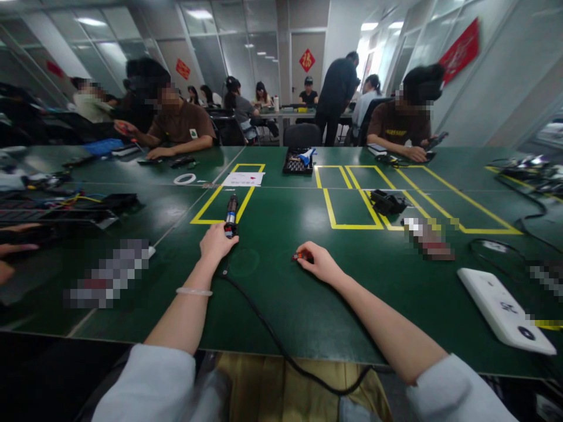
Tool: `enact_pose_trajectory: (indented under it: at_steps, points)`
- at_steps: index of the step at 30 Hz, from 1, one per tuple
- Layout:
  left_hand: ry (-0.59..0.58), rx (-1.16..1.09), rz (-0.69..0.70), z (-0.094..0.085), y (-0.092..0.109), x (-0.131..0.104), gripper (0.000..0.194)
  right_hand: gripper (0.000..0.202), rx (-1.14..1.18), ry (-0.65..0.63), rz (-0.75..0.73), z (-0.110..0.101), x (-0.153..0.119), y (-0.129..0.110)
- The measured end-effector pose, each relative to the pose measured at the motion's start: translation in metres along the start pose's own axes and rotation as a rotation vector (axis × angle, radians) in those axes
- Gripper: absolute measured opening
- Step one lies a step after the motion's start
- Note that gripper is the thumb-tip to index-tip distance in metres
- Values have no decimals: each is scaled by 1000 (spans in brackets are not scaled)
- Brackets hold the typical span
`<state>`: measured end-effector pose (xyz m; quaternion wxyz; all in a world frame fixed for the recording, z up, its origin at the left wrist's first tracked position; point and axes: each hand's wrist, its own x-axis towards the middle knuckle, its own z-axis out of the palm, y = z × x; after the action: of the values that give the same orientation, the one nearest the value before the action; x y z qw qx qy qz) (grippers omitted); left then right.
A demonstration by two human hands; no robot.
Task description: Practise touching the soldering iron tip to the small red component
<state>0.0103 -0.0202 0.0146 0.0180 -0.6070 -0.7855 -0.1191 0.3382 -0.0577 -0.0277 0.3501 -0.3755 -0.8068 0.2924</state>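
Note:
My left hand (216, 243) is wrapped round the lower end of a black and silver cylindrical tool with a blue band (231, 211); its narrow black end points away from me. Beside that wrist, a black cable (259, 316) runs along the green table and over the near edge; I cannot tell whether it joins the tool. To the right, my right hand (321, 262) pinches a small red and black piece (299, 257) just at the tabletop. Most of this piece is hidden by the fingers, so its kind is unclear.
Yellow tape outlines (352, 226) mark the green table (281, 305). A black block-shaped part (387, 202) lies right of centre, a white device (505, 310) at far right. Farther off are a paper sheet (243, 179), a tape roll (185, 179) and a black tray (299, 164). Co-workers sit opposite.

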Motion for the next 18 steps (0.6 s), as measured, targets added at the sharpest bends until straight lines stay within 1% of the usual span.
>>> enact_pose_trajectory:
  at_steps: [2, 5, 8, 13, 16, 18]
  points:
    - [-2, 4, 53, 1, 12, -7, 58, 15, 6, 1, 5, 0, 0, 0]
    - [1, -24, 172, 5, 31, -19, 58, 13, -12, 18, -9, 0, 1, -2]
    - [-6, -94, 299, 10, 51, -33, 57, 10, -19, 42, -21, -1, 1, -4]
    - [-40, -223, 479, 14, 85, -60, 56, 13, 16, 69, -8, -1, 2, -4]
    - [-61, -274, 565, 15, 99, -73, 55, 6, -25, 92, -29, -1, 2, -3]
    - [-72, -302, 606, 15, 105, -79, 54, 4, -51, 93, -39, -1, 2, -2]
